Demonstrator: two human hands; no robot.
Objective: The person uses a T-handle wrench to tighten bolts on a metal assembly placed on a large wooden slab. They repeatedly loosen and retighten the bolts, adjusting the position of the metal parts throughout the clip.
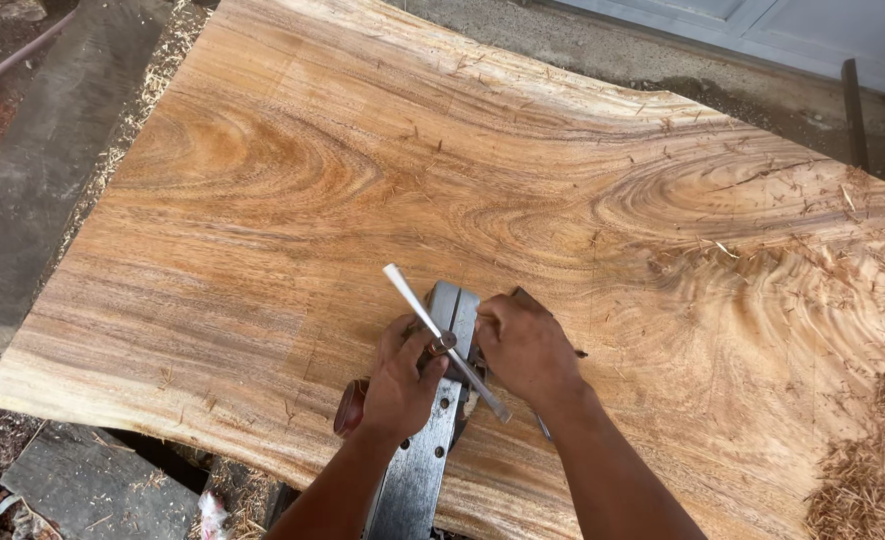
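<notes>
I see my left hand (399, 385) curled around a brown handle (350, 407) and my right hand (524, 345) closed over the metal plane (432, 430), a thin metal rod (442, 340) crossing between them, all low on the big wood slab (382, 180) strewn with shavings (857, 475).

Slab (522, 200): lies flat beneath both hands, extending ahead and to either side.
Metal tool (432, 440): on the slab's near edge, between and under the hands.
Rod (442, 338): crosses the tool, between the hands.
Left hand (399, 385): on the tool, left of the rod.
Right hand (524, 345): just right of the tool.
Shavings (857, 480): well right of the right hand.
</notes>
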